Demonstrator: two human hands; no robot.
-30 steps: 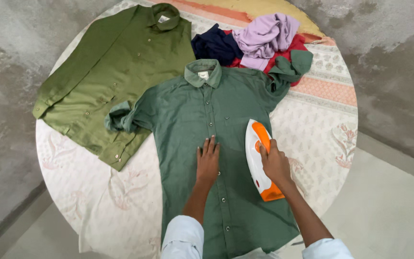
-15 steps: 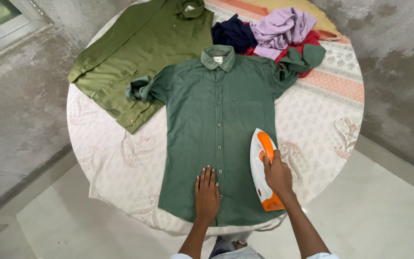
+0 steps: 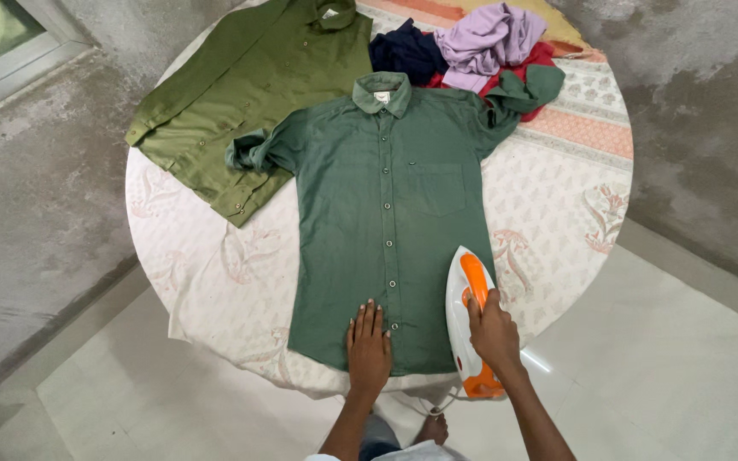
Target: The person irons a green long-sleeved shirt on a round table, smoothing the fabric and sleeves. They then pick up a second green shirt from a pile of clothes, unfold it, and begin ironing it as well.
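fingers of the right hand (image 3: 493,335) are wrapped tight around the orange handle of the white and orange iron (image 3: 470,320), and that iron sits flat on the lower right side of the dark green shirt (image 3: 386,213), its pointed nose aimed up toward the chest pocket; fingers of the left hand (image 3: 369,346) are spread flat and slightly apart, gripping nothing, pressed palm-down on the shirt's bottom hem just left of the button line, close beside the iron but not touching it; the dark green shirt lies face up and buttoned, collar at the far end, hem at the near edge of the round tabletop (image 3: 557,196), which carries a pale cloth with a faint floral print; its left sleeve is rolled and bunched, lying against the olive green shirt (image 3: 241,94) that is spread out on the far left of the tabletop, partly tucked under that sleeve; up at the far edge a heap of clothes (image 3: 471,47) shows lilac, navy and red pieces piled together, with the dark green shirt's other sleeve running up onto it; pale floor tiles (image 3: 685,367) show below the tabletop's near edge, and a bare foot peeks out between the two forearms
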